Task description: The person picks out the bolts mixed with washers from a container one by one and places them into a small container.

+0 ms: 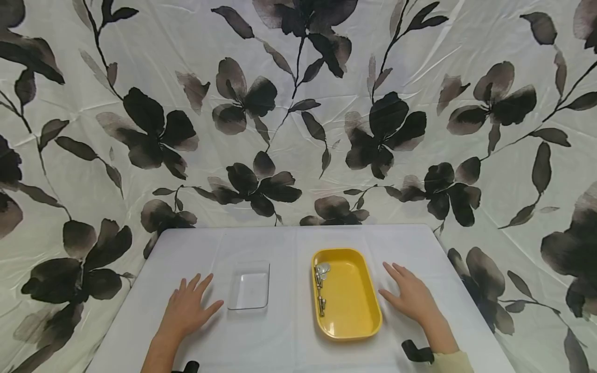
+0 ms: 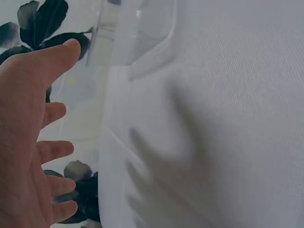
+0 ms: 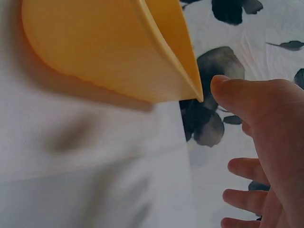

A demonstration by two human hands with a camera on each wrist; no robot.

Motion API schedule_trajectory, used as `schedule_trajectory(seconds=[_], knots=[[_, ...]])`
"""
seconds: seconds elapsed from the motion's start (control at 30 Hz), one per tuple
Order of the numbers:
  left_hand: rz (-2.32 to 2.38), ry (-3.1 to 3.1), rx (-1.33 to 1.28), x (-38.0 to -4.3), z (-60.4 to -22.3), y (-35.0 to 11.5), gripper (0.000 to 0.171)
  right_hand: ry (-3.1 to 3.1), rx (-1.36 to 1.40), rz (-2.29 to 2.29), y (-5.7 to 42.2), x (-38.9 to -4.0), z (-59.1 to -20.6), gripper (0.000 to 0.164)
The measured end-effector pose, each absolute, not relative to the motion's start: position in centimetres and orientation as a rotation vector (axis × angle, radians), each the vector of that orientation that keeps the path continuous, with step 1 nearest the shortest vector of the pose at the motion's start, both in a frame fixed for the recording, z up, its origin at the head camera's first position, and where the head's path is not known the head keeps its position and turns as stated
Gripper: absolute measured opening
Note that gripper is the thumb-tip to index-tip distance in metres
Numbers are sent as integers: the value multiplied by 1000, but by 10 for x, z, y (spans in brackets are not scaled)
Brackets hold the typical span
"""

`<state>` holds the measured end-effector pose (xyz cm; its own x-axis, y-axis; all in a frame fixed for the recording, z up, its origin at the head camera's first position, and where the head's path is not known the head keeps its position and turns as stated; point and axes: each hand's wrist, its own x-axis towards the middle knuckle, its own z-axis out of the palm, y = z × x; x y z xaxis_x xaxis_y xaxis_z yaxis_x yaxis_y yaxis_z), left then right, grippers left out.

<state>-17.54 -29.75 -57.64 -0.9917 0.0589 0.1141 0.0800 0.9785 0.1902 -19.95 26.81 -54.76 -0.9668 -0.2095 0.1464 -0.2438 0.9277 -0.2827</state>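
Note:
My left hand (image 1: pixel 186 307) is spread over the white table, fingers apart, holding nothing. Just to its right stands a clear, shallow rectangular plastic box (image 1: pixel 249 291), whose corner shows at the top of the left wrist view. Right of centre lies a yellow oblong tray (image 1: pixel 347 298) with rounded corners. Several small shiny metal pieces (image 1: pixel 320 290), some rod-like and bolt-like, lie along the tray's left side, with round flat discs (image 1: pixel 323 268) at their far end. Beside the tray's right edge, my right hand (image 1: pixel 412 293) hovers with straight fingers, its thumb nearest the rim.
A white cloth covers the table (image 1: pixel 284 352). Behind it and at both sides hangs a pale curtain (image 1: pixel 326 171) with dark flowers. Dark straps (image 1: pixel 416 352) sit at both wrists, and a light sleeve (image 1: pixel 451 362) shows on the right arm.

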Motion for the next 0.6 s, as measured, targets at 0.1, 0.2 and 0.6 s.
schedule_trajectory(seconds=[0.1, 0.2, 0.6], knots=[[-349, -2995, -128, -173, -570, -292, 80, -2987, 341, 522, 264, -199, -547, 73], [-413, -2969, -150, -171, -561, -285, 80, -2994, 325, 563, 260, -199, -547, 71], [-509, -2938, -220, -162, -527, -246, 74, -2976, 295, 716, 240, -207, -534, 63]])
